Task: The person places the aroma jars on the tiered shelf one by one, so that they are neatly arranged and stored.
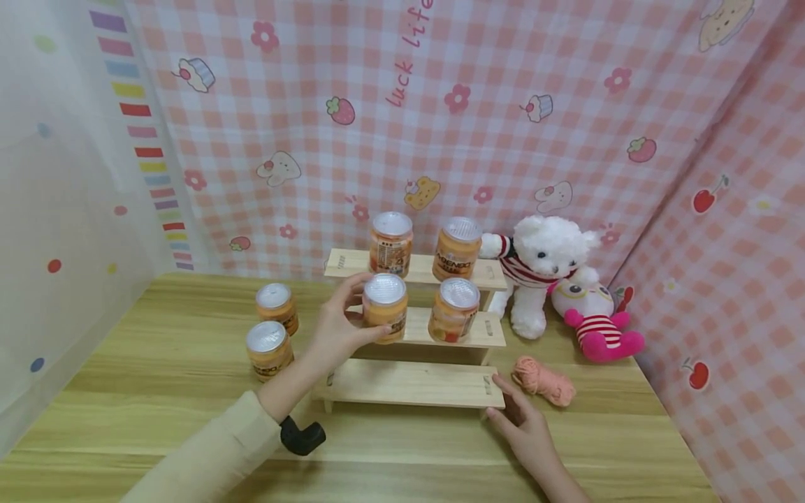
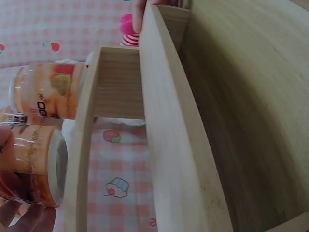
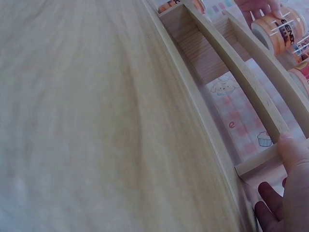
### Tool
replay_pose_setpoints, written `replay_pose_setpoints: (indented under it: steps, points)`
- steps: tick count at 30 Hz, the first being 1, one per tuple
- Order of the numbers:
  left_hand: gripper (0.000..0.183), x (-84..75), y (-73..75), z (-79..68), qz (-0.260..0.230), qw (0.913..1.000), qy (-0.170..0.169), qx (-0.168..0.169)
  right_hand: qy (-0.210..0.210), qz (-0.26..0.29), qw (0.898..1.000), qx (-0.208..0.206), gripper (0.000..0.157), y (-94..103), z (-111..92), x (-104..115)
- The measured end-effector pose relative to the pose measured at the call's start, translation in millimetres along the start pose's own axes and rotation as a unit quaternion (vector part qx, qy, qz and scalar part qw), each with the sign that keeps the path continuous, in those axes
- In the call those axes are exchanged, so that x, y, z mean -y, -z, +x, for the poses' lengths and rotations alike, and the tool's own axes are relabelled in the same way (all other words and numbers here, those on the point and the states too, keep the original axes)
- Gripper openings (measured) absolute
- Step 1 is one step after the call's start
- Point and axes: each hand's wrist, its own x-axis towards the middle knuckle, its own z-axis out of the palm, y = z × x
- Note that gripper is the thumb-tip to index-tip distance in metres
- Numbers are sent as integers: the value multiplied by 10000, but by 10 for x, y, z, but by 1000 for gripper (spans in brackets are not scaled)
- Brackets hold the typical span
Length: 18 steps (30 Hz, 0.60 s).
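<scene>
My left hand (image 1: 339,318) grips an orange canned-fruit jar (image 1: 386,314) with a clear ridged lid, thumb in front and fingers behind. The jar is at the left part of the stand's middle tier; its pale base shows in the left wrist view, seemingly just off the board. My right hand (image 1: 525,426) holds the right end of the lowest tier of the three-step wooden stand (image 1: 409,383), its thumb on the front corner. A similar jar (image 1: 454,311) stands on the middle tier's right. Two more, a left jar (image 1: 391,244) and a right jar (image 1: 458,249), stand on the top tier.
Left of the stand, a rear jar (image 1: 277,307) and a front jar (image 1: 269,349) stand on the wooden table (image 1: 157,391). A black angled object (image 1: 303,436) shows by my left sleeve. To the right are pink yarn (image 1: 544,381), a white plush bear (image 1: 547,258) and a pink doll (image 1: 600,328).
</scene>
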Motion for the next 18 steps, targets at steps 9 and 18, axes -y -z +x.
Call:
replay_pose_setpoints:
  steps: [9, 18]
  points:
    - [81, 285, -22, 102, -53, 9999, -109, 112, 78, 32, 10000, -3, 52, -1, -3, 1]
    - [79, 308, -25, 133, 50, 9998, -123, 126, 82, -7, 10000, -4, 52, -7, 1, -4]
